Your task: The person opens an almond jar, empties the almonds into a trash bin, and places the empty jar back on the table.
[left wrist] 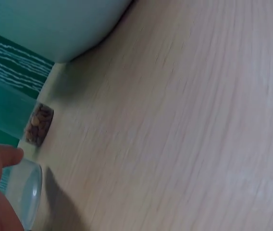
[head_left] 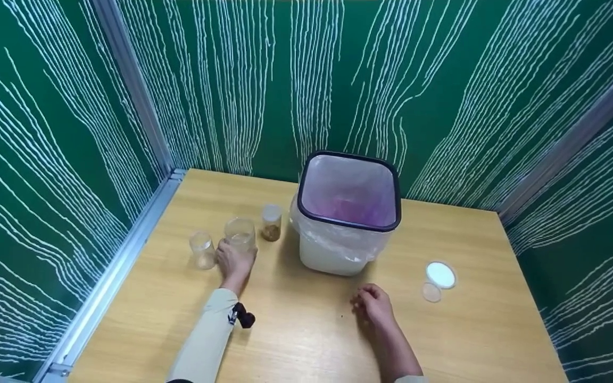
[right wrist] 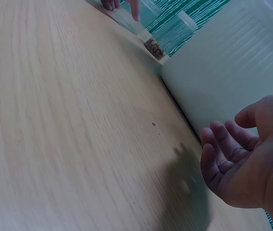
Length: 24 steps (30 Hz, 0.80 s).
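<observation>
My left hand [head_left: 236,261] grips a clear, wide jar [head_left: 240,229] low on its side, at the left of the table. In the left wrist view the jar's base [left wrist: 28,192] is down at the tabletop, with the thumb across its wall. A smaller clear jar [head_left: 203,251] stands just left of that hand. To its right is a narrow jar with a pale lid [head_left: 271,214] and brown, nut-like pieces [left wrist: 39,124] at the bottom. My right hand [head_left: 374,304] hovers over the table, fingers loosely curled and holding nothing.
A white bin [head_left: 333,254] with a black rim and a plastic liner stands at the back middle, pinkish inside. Two round lids, a larger white one [head_left: 440,275] and a smaller clear one [head_left: 431,292], lie at the right. Green walls with white lines [head_left: 312,80] enclose the table.
</observation>
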{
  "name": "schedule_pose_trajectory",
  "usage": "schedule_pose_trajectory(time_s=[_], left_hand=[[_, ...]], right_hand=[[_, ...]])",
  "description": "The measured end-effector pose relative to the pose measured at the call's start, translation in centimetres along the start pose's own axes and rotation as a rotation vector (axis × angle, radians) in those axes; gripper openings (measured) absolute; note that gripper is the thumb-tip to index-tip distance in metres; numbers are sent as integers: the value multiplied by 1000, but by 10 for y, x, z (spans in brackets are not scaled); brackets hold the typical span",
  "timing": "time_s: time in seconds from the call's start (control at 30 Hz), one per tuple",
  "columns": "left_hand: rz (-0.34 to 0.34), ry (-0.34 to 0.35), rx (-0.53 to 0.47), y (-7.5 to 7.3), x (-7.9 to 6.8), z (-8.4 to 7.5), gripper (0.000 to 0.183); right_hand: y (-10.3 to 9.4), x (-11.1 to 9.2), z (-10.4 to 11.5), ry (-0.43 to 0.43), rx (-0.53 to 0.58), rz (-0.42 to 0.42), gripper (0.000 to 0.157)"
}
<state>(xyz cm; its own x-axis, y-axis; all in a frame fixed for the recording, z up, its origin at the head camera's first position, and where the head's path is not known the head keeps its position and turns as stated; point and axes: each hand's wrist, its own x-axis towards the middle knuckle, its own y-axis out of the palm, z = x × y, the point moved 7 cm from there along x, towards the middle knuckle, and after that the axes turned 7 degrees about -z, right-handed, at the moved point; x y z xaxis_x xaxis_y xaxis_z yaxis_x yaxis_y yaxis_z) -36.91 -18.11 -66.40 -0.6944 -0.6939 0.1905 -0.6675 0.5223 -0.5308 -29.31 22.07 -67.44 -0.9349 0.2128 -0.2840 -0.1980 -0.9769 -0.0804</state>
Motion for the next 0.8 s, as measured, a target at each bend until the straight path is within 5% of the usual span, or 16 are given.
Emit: schedule_pose_trajectory(time_s=[0.2,0.47,0.6,0.8], left_hand=[[21,-99,78,-1,-17,-9,87],[289,-96,-80,28,-39,-24,52],[353,-39,-174,45,-44,-39,62],[316,95,-154,64,-36,-54,74]], right_hand=[[3,-1,2,10,-11,27,23],[3,-2,-2,-6,-28,46,26],[3,-1,-3,7,-13,43,26],[5,0,1,2,-14,26,25]])
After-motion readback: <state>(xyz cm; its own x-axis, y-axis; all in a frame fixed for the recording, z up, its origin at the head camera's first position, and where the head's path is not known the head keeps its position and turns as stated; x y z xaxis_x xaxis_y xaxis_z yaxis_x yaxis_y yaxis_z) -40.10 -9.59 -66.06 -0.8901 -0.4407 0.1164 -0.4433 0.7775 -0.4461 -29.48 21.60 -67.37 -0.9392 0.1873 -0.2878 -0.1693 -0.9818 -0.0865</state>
